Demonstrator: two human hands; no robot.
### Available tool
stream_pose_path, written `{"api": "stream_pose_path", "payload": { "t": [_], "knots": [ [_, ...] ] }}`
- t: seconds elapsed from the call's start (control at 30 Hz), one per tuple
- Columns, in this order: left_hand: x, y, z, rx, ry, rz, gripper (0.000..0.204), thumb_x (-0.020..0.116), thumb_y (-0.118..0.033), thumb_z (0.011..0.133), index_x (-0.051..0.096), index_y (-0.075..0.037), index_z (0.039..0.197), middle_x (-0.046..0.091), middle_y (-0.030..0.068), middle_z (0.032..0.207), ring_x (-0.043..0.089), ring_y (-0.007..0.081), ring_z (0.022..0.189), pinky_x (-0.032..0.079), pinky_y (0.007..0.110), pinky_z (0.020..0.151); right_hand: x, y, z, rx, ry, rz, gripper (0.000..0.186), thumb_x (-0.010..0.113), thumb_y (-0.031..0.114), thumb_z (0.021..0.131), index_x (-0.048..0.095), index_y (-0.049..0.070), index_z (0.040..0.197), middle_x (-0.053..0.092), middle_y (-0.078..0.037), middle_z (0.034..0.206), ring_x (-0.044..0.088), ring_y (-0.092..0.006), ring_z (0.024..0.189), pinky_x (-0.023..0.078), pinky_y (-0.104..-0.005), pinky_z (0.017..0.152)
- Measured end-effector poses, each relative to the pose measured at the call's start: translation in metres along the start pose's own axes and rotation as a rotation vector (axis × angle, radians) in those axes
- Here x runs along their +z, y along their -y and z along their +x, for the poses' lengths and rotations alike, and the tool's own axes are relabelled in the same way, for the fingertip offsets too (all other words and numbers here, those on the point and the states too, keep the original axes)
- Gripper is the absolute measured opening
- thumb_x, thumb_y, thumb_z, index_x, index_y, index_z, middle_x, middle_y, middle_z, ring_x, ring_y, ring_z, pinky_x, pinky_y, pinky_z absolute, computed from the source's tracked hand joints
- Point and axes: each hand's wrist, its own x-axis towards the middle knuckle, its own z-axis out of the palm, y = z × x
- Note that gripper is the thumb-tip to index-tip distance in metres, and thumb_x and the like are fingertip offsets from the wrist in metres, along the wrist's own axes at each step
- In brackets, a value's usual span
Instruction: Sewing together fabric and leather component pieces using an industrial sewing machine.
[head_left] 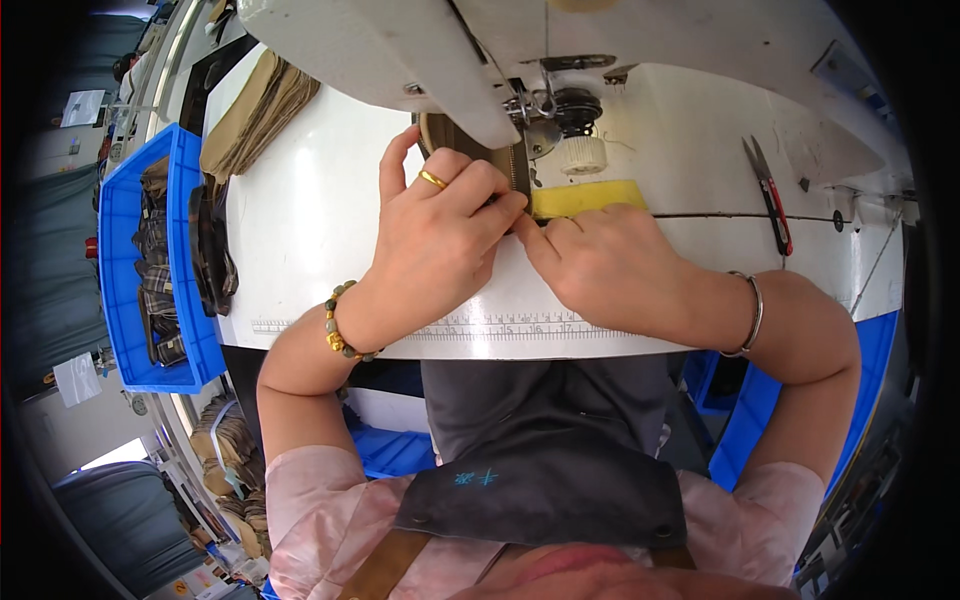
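A brown fabric piece (478,143) lies under the head of a white sewing machine (420,60), with a dark strip that looks like zipper tape (519,168) along its right edge. My left hand (437,235) rests over the fabric, thumb and index finger pinched on its near corner, little finger raised. Meeting it at that same corner, my right hand (612,262) has its index fingertip and thumb closed on the strip's near end. A yellow block (590,198) sits just beyond the right hand's knuckles. The fingers partly hide the fabric's near edge.
Red-handled thread snips (770,200) lie on the white table (320,220) at the right. Stacked brown fabric pieces (258,112) are at the far left. Beside the table, a blue bin (120,290) holds plaid pieces. A ruler strip (470,328) runs along the near edge.
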Motion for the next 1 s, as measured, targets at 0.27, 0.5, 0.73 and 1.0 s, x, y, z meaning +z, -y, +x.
{"api": "stream_pose_path", "payload": {
  "t": [0.27, 0.5, 0.73, 1.0],
  "knots": [
    [0.003, 0.001, 0.0, -0.007, -0.014, -0.038, 0.019, 0.075, -0.007, 0.068, 0.075, -0.014, 0.085, 0.059, -0.0047, 0.089, 0.058, 0.0176, 0.093, 0.032, 0.059, 0.109, -0.001, 0.001, -0.001, -0.012, -0.023, -0.032, 0.022, 0.064, 0.01, 0.079, 0.07, -0.004, 0.096, 0.06, -0.005, 0.062, 0.063, -0.0173, 0.052, 0.048, -0.0311, 0.045],
    [0.008, 0.005, 0.001, -0.064, -0.029, -0.13, 0.017, 0.077, -0.007, 0.07, 0.076, -0.016, 0.084, 0.06, -0.0051, 0.089, 0.058, 0.0186, 0.092, 0.038, 0.058, 0.102, 0.001, 0.0, 0.0, -0.007, -0.044, -0.101, 0.027, 0.064, 0.01, 0.081, 0.071, -0.003, 0.103, 0.061, -0.004, 0.064, 0.063, -0.0164, 0.053, 0.048, -0.031, 0.044],
    [0.024, 0.023, 0.011, -0.114, -0.099, -0.166, 0.015, 0.077, -0.007, 0.071, 0.078, -0.016, 0.083, 0.063, -0.0053, 0.088, 0.059, 0.0199, 0.093, 0.039, 0.054, 0.101, 0.007, -0.013, 0.01, 0.041, -0.026, -0.157, 0.031, 0.064, 0.011, 0.082, 0.071, -0.004, 0.108, 0.063, -0.003, 0.065, 0.063, -0.0159, 0.053, 0.047, -0.0315, 0.043],
    [0.026, 0.036, 0.014, -0.108, -0.077, -0.179, 0.02, 0.076, -0.007, 0.073, 0.079, -0.015, 0.09, 0.068, -0.0031, 0.096, 0.062, 0.022, 0.098, 0.044, 0.047, 0.097, 0.012, -0.017, 0.012, 0.12, -0.021, -0.198, 0.038, 0.072, 0.016, 0.08, 0.073, 0.003, 0.116, 0.058, -0.002, 0.063, 0.058, -0.0174, 0.051, 0.044, -0.0326, 0.045]
  ]
}}
